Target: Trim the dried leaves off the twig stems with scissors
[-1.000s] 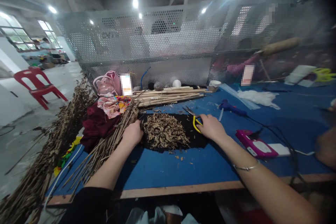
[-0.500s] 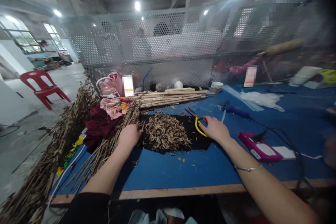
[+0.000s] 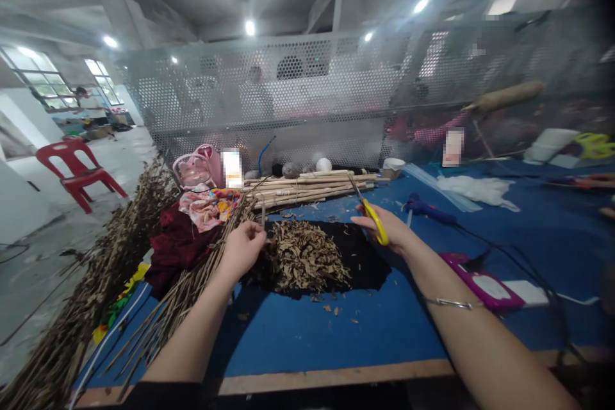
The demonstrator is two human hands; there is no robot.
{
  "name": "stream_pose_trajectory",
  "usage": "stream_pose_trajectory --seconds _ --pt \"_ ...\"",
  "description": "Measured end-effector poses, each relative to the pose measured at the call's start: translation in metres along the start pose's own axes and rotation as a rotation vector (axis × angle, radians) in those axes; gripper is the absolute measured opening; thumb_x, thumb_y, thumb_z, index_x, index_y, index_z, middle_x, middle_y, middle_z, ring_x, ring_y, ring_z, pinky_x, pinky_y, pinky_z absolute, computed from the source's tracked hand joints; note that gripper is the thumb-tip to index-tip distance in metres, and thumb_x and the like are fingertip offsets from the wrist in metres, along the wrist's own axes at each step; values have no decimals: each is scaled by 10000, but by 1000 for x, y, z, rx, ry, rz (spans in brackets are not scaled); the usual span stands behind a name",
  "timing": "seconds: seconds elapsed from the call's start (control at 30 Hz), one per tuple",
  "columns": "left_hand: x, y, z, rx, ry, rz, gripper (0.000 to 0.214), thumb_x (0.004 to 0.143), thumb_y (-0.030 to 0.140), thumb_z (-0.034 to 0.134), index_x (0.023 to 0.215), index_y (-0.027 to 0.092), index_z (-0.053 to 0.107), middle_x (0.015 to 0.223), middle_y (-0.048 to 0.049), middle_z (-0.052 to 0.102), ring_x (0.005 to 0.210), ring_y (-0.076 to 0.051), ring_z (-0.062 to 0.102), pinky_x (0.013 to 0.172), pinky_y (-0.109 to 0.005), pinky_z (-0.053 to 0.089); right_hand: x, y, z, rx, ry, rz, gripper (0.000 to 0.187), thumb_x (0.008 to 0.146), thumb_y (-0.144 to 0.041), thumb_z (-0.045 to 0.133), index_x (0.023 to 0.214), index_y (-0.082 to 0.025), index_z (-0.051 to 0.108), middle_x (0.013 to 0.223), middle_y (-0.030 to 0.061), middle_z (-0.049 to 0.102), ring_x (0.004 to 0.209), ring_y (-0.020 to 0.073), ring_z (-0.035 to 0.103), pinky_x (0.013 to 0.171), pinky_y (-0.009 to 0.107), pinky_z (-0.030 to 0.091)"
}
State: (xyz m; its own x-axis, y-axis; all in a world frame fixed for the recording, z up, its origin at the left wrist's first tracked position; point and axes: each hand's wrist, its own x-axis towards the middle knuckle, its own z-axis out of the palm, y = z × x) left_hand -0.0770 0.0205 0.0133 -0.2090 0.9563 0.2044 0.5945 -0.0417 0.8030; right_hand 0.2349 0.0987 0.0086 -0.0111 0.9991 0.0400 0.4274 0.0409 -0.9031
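My left hand is pinched on a thin dry twig that stands upright between its fingers, at the left edge of a heap of dried leaf bits lying on a black cloth. My right hand is closed on yellow-handled scissors, lifted off the blue table with the blades pointing up and away. A long bundle of dry twigs lies just left of my left hand, running off the table's left side.
Bamboo sticks lie behind the leaf heap. A blue glue gun and a pink-cased device with cables sit to the right. Clothes and a pink bag are piled at back left. A perforated metal screen closes off the far edge.
My right hand has picked the scissors up off the table and raised them. My left hand has lifted from the twig bundle with a single twig pinched upright.
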Motion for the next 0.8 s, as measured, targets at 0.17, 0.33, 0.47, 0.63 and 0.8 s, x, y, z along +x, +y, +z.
stream_pose_trajectory --seconds 0.17,0.33,0.47,0.63,0.8 --pt "-6 18 31 -531 -179 -154 390 681 300 563 1029 129 522 577 62 466 424 -59 417 417 -178 362 -24 -46 42 14 -147 -339 510 654 -449 630 1065 -174 507 722 -18 533 597 116 499 569 241 431" --pt "-24 18 45 -688 -294 -103 387 723 399 580 983 117 529 577 49 479 414 -54 433 426 -187 375 -61 -46 70 -316 -184 -425 573 624 -469 677 1107 -227 487 969 44 561 829 192 542 731 324 435" --pt "-35 17 48 -564 -318 2 287 789 384 527 902 122 561 661 1 553 518 -80 501 498 -198 406 -72 -43 77 -374 -197 -495 668 577 -515 704 1115 -191 478 1042 94 529 966 247 503 834 382 405" --pt "-39 16 47 -377 -245 168 239 823 319 497 914 127 608 822 -61 632 708 -133 562 658 -232 438 -72 -42 79 -387 -242 -500 774 560 -542 703 1185 -177 427 1107 112 498 1029 262 469 887 413 378" --pt "-40 19 44 -325 -298 205 257 833 302 479 948 131 632 876 -80 658 756 -163 592 695 -248 454 -76 -38 84 -413 -234 -535 880 541 -567 704 1261 -191 363 1157 129 476 1070 292 434 902 467 344"
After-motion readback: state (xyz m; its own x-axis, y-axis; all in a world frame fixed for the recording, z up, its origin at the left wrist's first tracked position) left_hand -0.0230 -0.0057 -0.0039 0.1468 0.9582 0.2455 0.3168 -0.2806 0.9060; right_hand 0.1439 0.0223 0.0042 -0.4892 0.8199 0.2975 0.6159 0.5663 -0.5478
